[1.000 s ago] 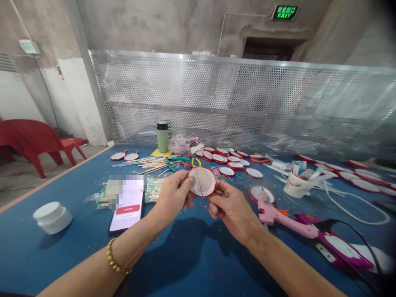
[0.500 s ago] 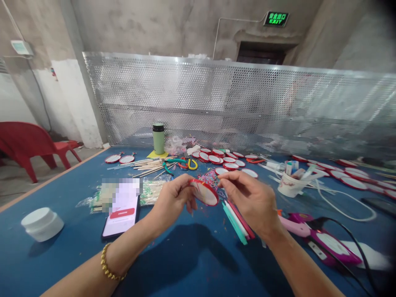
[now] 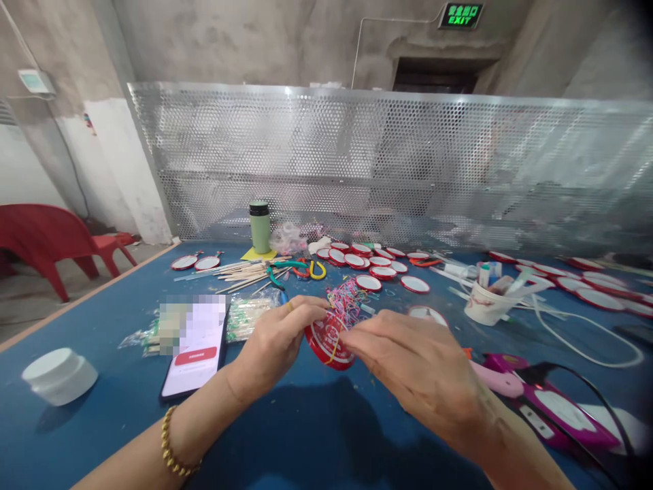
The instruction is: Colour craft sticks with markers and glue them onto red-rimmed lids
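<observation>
One right hand: fingertips against the red disc, grip impossible to tell.
Left hand: pinching the disc's opposite rim; steadiness counts.
Yellow band: beside the right fingertips, best kept centred.
Loose bands: tangled beyond the fingers.

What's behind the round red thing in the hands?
Behind the round red thing, a tangle of colourful strands shows past its upper edge. The thing's far side and whatever it covers can't be seen.
</observation>
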Motion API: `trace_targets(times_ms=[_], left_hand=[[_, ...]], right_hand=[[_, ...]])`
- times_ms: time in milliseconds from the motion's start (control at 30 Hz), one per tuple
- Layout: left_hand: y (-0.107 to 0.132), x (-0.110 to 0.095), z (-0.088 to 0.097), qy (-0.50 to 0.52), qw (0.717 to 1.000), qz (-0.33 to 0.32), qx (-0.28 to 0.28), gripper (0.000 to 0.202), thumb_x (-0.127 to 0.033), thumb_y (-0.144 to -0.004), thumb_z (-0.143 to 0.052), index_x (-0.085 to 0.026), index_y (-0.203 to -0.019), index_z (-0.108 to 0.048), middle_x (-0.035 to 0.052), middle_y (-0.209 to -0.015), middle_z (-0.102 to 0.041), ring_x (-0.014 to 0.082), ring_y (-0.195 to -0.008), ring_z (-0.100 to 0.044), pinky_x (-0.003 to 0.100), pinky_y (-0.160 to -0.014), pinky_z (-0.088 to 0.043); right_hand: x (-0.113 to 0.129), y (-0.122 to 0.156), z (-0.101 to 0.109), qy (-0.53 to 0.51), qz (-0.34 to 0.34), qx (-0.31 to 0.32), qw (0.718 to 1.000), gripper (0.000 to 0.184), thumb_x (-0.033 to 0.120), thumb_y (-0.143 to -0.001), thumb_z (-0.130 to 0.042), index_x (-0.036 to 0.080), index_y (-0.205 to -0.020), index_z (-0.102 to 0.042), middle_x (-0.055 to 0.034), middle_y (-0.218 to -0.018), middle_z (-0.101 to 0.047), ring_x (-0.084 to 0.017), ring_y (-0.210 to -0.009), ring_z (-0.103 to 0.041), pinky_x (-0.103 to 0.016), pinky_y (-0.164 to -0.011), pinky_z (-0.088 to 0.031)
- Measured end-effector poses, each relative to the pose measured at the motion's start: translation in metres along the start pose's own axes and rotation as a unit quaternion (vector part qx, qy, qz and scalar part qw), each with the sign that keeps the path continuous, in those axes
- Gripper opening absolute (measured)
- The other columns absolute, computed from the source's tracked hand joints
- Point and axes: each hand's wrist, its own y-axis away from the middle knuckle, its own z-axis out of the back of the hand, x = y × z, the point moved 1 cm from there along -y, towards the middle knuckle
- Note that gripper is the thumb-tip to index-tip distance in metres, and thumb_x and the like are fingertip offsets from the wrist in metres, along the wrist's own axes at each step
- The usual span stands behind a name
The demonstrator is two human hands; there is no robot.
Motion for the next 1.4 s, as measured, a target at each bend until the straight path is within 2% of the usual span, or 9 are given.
trace_targets(times_ms=[367,667,767,867,933,1000,1067,1167,1400], left_hand=[[0.002,0.001,0.001,-0.001,0.999,-0.005,0.043,0.026,0.002,-0.092,-0.043,-0.014,-0.105,-0.058,0.009,-0.104,-0.071,0.0113,-0.098,-0.067,0.019,-0.085,-0.053],[0.003,0.005,-0.003,0.009,0.998,0.033,0.054,0.029,0.0,-0.092,-0.04,-0.017,-0.104,-0.06,0.008,-0.1,-0.073,0.0131,-0.091,-0.069,0.022,-0.077,-0.055],[0.002,0.008,-0.003,0.044,0.991,0.115,0.06,0.027,-0.003,-0.091,-0.042,-0.018,-0.1,-0.063,0.0059,-0.096,-0.074,0.0132,-0.087,-0.07,0.023,-0.075,-0.055],[0.002,0.012,-0.01,0.139,0.939,0.303,0.086,0.018,-0.007,-0.088,-0.048,-0.016,-0.088,-0.062,0.0021,-0.073,-0.07,0.0128,-0.07,-0.07,0.023,-0.065,-0.055],[0.004,0.014,-0.017,0.228,0.873,0.418,0.107,0.008,-0.012,-0.086,-0.052,-0.015,-0.082,-0.058,-0.0005,-0.061,-0.064,0.014,-0.058,-0.068,0.023,-0.055,-0.055],[0.005,0.014,-0.022,0.297,0.812,0.49,0.116,0.006,-0.015,-0.084,-0.056,-0.015,-0.079,-0.053,-0.0013,-0.058,-0.061,0.0157,-0.052,-0.068,0.024,-0.048,-0.054],[0.004,0.01,-0.025,0.331,0.773,0.529,0.116,0.009,-0.015,-0.081,-0.058,-0.015,-0.077,-0.051,0.0005,-0.061,-0.064,0.0165,-0.049,-0.067,0.025,-0.045,-0.053],[0.001,0.002,-0.021,0.359,0.745,0.552,0.107,0.007,-0.015,-0.079,-0.059,-0.014,-0.078,-0.052,0.0045,-0.064,-0.067,0.0174,-0.05,-0.069,0.024,-0.046,-0.054],[-0.002,-0.003,-0.017,0.446,0.676,0.579,0.092,0.009,-0.011,-0.074,-0.061,-0.01,-0.082,-0.057,0.0083,-0.066,-0.069,0.0178,-0.052,-0.069,0.022,-0.046,-0.053]], right_hand=[[0.017,-0.01,0.002,0.035,0.022,0.069,0.997,0.046,0.017,-0.104,-0.024,0.016,-0.096,-0.069,-0.0059,-0.082,-0.07,-0.017,-0.071,-0.06,-0.032,-0.066,-0.046],[0.012,-0.001,-0.002,-0.018,-0.008,0.083,0.996,0.026,0.015,-0.101,-0.04,0.017,-0.096,-0.065,-0.004,-0.086,-0.069,-0.016,-0.076,-0.062,-0.029,-0.068,-0.047],[0.001,0.002,-0.004,-0.032,-0.038,0.038,0.998,0.018,0.016,-0.098,-0.049,0.018,-0.109,-0.063,-0.003,-0.094,-0.071,-0.014,-0.083,-0.065,-0.027,-0.076,-0.048],[-0.016,0.004,-0.008,-0.025,-0.109,-0.023,0.993,0.018,0.018,-0.097,-0.052,0.019,-0.11,-0.064,-0.0019,-0.094,-0.072,-0.013,-0.083,-0.066,-0.024,-0.078,-0.049],[-0.029,0.006,-0.012,-0.014,-0.167,-0.045,0.985,0.016,0.021,-0.096,-0.053,0.021,-0.103,-0.067,-0.0008,-0.089,-0.073,-0.012,-0.077,-0.066,-0.024,-0.072,-0.049],[-0.041,0.008,-0.016,-0.013,-0.213,-0.049,0.976,0.016,0.024,-0.095,-0.054,0.021,-0.099,-0.069,-0.0004,-0.085,-0.074,-0.012,-0.068,-0.065,-0.024,-0.065,-0.048],[-0.051,0.009,-0.019,-0.029,-0.253,-0.049,0.966,0.019,0.025,-0.094,-0.053,0.02,-0.097,-0.071,-0.0005,-0.08,-0.074,-0.012,-0.063,-0.065,-0.023,-0.061,-0.048],[-0.062,0.011,-0.021,-0.035,-0.311,-0.043,0.949,0.022,0.027,-0.092,-0.052,0.019,-0.091,-0.072,-0.0004,-0.072,-0.073,-0.011,-0.056,-0.063,-0.022,-0.057,-0.046],[-0.076,0.014,-0.037,0.007,-0.365,0.056,0.929,0.029,0.031,-0.091,-0.049,0.019,-0.079,-0.073,-0.0025,-0.068,-0.072,-0.015,-0.061,-0.065,-0.023,-0.059,-0.043]])
